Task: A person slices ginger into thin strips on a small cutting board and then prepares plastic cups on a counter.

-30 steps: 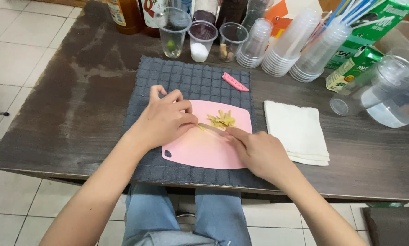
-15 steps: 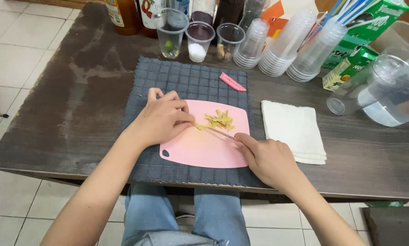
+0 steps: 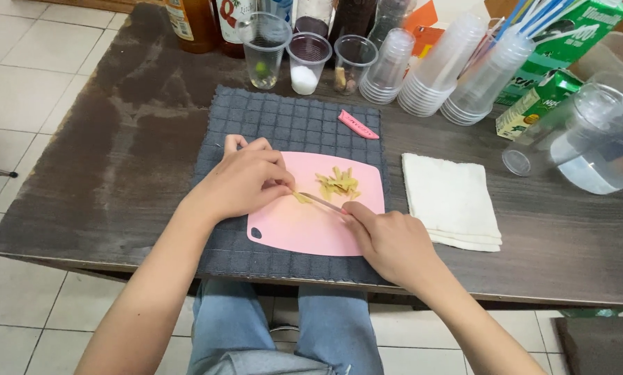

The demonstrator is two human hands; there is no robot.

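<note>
**Knife blade brought back to the piece under the left fingertips**

The left hand [image 3: 245, 182] lies palm-down on the pink cutting board [image 3: 304, 232], fingers curled and bunched, their tips pinching a small yellowish piece [image 3: 301, 198] against the board. The right hand [image 3: 388, 239] is clenched around the handle of a small knife [image 3: 323, 202]; the handle itself is hidden inside the fist, and only the thin blade shows, running from the right forefinger up and left to the left fingertips, where its point meets the held piece.

Compared with half a second ago, the blade has swung nearer the left hand: then it lay further out on the board, by the heap. A second ago the two hands were already close together over the board, so the right hand has gone out and come back. The left hand has barely shifted across all three moments.

The heap of cut yellow strips [image 3: 338, 184] lies on the board just beyond the blade, on the far side from the right knuckles and a little to the right of the left fingertips, not touching either hand. It looks much the same as before.

The board rests on a dark grey quilted mat [image 3: 270, 125]. A pink knife sheath [image 3: 358, 125] lies on the mat well beyond the fingers. A folded white cloth [image 3: 450, 201] sits just to the right of the right hand, untouched.
</note>
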